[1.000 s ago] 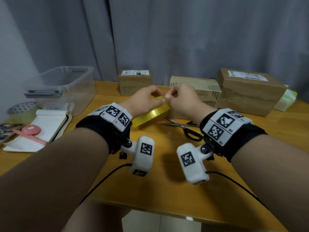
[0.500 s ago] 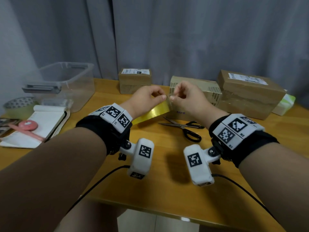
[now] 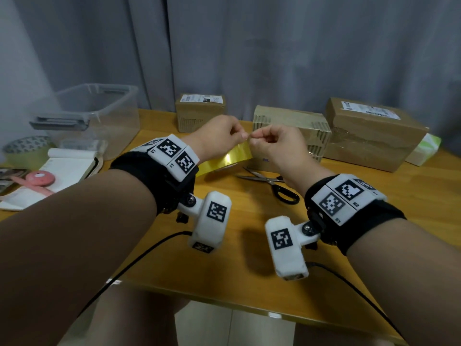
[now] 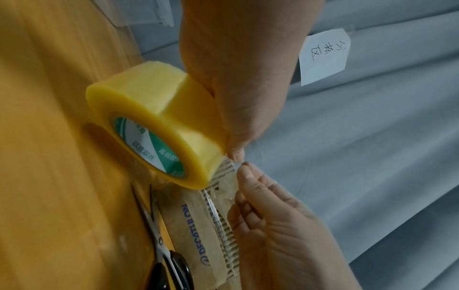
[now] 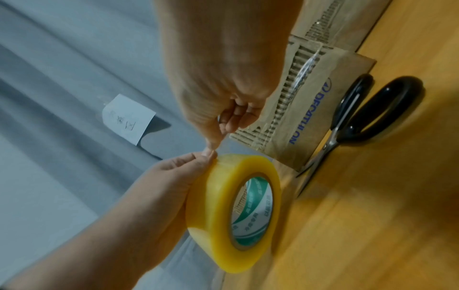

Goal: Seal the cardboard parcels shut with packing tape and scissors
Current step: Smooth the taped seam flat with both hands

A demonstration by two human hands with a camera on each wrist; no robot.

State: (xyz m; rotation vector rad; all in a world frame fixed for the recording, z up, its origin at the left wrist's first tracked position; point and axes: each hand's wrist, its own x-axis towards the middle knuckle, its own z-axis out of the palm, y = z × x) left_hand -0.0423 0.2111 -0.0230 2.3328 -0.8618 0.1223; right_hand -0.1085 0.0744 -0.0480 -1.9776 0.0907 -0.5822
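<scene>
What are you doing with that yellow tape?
A person is getting packing tape ready to seal boxes. The left hand holds the yellow tape roll above the table, and the right hand pinches at the roll's edge, seemingly picking at the tape's loose end. The scissors lie on the table, untouched, in front of the middle cardboard box.

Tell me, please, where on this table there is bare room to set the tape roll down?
Bare wood lies at the near edge of the table, in front of the scissors, crossed only by wrist-camera cables. The left side is crowded by the notebook and clear bin; parcels line the back.
</scene>
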